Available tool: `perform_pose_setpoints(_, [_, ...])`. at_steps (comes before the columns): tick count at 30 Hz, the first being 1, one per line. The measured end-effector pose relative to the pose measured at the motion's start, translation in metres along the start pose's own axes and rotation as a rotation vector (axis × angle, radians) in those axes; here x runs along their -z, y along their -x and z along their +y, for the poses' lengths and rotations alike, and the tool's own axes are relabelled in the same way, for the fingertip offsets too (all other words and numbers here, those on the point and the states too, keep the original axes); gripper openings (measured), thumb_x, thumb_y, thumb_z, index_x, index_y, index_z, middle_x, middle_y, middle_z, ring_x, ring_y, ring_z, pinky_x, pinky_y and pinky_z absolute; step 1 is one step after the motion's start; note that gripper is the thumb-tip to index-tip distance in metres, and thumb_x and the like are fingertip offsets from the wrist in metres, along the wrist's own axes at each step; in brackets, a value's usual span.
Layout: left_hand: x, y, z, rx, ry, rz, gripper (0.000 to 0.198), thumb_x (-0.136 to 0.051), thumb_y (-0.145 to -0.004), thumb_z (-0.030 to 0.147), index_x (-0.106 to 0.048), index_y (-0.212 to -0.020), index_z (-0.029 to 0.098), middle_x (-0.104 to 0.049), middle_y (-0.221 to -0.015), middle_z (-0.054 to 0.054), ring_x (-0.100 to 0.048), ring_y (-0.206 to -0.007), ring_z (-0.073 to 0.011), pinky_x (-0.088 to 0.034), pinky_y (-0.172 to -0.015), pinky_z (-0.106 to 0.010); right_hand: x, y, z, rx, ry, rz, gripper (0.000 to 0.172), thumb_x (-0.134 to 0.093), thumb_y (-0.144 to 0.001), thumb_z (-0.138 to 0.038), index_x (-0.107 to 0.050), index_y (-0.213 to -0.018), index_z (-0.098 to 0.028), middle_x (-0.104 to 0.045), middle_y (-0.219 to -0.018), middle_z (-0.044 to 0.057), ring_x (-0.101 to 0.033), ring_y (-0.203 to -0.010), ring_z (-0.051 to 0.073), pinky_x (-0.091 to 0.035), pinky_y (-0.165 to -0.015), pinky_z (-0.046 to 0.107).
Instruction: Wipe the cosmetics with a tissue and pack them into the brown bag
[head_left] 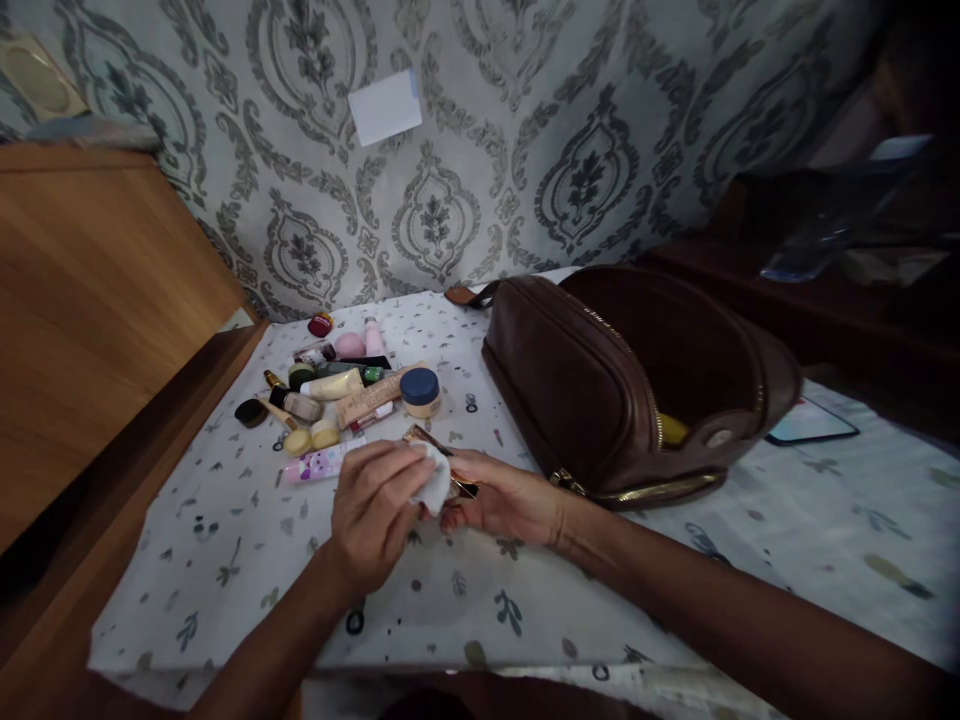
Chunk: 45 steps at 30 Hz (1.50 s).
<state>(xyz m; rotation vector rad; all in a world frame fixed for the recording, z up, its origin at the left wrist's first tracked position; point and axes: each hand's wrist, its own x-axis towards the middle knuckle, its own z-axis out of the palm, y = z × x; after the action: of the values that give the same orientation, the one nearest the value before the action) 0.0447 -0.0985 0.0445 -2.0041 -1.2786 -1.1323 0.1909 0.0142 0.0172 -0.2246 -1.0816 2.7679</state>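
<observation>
My left hand (375, 510) is closed on a white pad (435, 482) and presses it against a small gold compact (431, 447). My right hand (502, 497) grips that compact from the right, fingers curled under it. Both hands meet just above the patterned white cloth (225, 540), in front of a pile of cosmetics (337, 390). An open brown leather pouch (600, 390) stands right of the hands, with something yellow inside.
The cosmetics pile holds a blue-lidded jar (420, 390), a pink tube (319, 464), tubes, lipsticks and a pink sponge. A phone (811, 424) lies right of the pouch. A wooden cabinet (90, 300) rises at left, patterned wallpaper behind.
</observation>
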Motion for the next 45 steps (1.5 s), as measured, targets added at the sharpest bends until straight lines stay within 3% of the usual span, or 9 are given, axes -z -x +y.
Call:
perform_pose_setpoints(4, [-0.002,-0.001,-0.004,0.125,0.038,0.052,0.035,-0.052,-0.090,0.006,-0.061,-0.120,0.020,-0.066,-0.111,-0.008,-0.060,-0.107,-0.0218,-0.050,-0.096,-0.041,-0.002,0.001,-0.002,-0.015,0.045,-0.073,0.040,-0.076,-0.075,-0.047,-0.069,-0.097,-0.014,-0.072,-0.087,0.004,-0.070,-0.076,0.017,-0.051,-0.070,0.026])
perform_pose_setpoints(9, [-0.004,0.000,-0.011,0.192,0.043,0.026,0.035,-0.050,-0.090,0.005,-0.059,-0.121,0.019,-0.064,-0.111,-0.008,-0.060,-0.107,-0.0201,-0.050,-0.094,-0.037,0.001,0.001,-0.003,0.034,-0.033,-0.092,0.041,-0.074,-0.077,-0.048,-0.068,-0.099,-0.014,-0.074,-0.088,0.006,-0.070,-0.082,0.019,-0.051,-0.084,0.034])
perform_pose_setpoints(14, [-0.007,0.005,-0.017,0.239,0.027,-0.015,0.031,-0.052,-0.092,0.008,-0.060,-0.120,0.019,-0.065,-0.112,-0.008,-0.060,-0.106,-0.0195,-0.050,-0.094,-0.037,0.008,-0.001,-0.005,0.129,-0.135,-0.026,0.034,-0.075,-0.077,-0.043,-0.068,-0.101,-0.020,-0.074,-0.092,0.003,-0.067,-0.088,0.017,-0.049,-0.082,0.032])
perform_pose_setpoints(17, [-0.009,0.009,-0.017,0.266,0.056,-0.040,0.031,-0.053,-0.092,0.009,-0.059,-0.121,0.018,-0.064,-0.111,-0.008,-0.061,-0.107,-0.0190,-0.051,-0.094,-0.035,0.010,-0.002,-0.005,0.142,-0.199,0.006,0.039,-0.077,-0.073,-0.049,-0.068,-0.100,-0.022,-0.073,-0.091,0.001,-0.065,-0.088,0.017,-0.047,-0.082,0.031])
perform_pose_setpoints(27, [-0.011,0.010,-0.003,0.084,0.133,-0.119,0.039,-0.051,-0.090,0.001,-0.057,-0.125,0.017,-0.059,-0.111,-0.010,-0.057,-0.105,-0.0200,-0.050,-0.091,-0.036,0.009,-0.007,-0.003,0.211,-0.181,0.058,0.038,-0.078,-0.074,-0.049,-0.067,-0.098,-0.022,-0.070,-0.096,0.002,-0.060,-0.093,0.017,-0.044,-0.086,0.031])
perform_pose_setpoints(33, [-0.011,0.006,0.003,0.015,0.152,-0.109,0.041,-0.050,-0.091,0.001,-0.056,-0.129,0.016,-0.059,-0.111,-0.011,-0.057,-0.107,-0.0214,-0.051,-0.092,-0.038,0.005,-0.007,-0.001,0.190,-0.083,0.072,0.034,-0.082,-0.073,-0.043,-0.070,-0.089,-0.017,-0.067,-0.089,0.002,-0.056,-0.079,0.012,-0.043,-0.076,0.025])
perform_pose_setpoints(42, [-0.005,0.002,-0.009,0.180,0.072,0.000,0.040,-0.049,-0.091,0.004,-0.059,-0.126,0.022,-0.061,-0.112,-0.008,-0.058,-0.106,-0.0202,-0.050,-0.093,-0.037,-0.001,-0.003,0.003,0.085,0.040,-0.047,0.039,-0.085,-0.071,-0.036,-0.071,-0.102,-0.016,-0.067,-0.091,0.002,-0.059,-0.080,0.011,-0.044,-0.074,0.024])
perform_pose_setpoints(45, [-0.006,0.005,-0.015,0.264,0.043,-0.019,0.038,-0.048,-0.092,0.007,-0.058,-0.126,0.022,-0.061,-0.114,-0.008,-0.058,-0.107,-0.0202,-0.050,-0.093,-0.037,0.001,-0.003,0.002,0.122,0.008,-0.080,0.036,-0.083,-0.074,-0.036,-0.071,-0.102,-0.015,-0.068,-0.091,0.003,-0.060,-0.082,0.011,-0.045,-0.077,0.025])
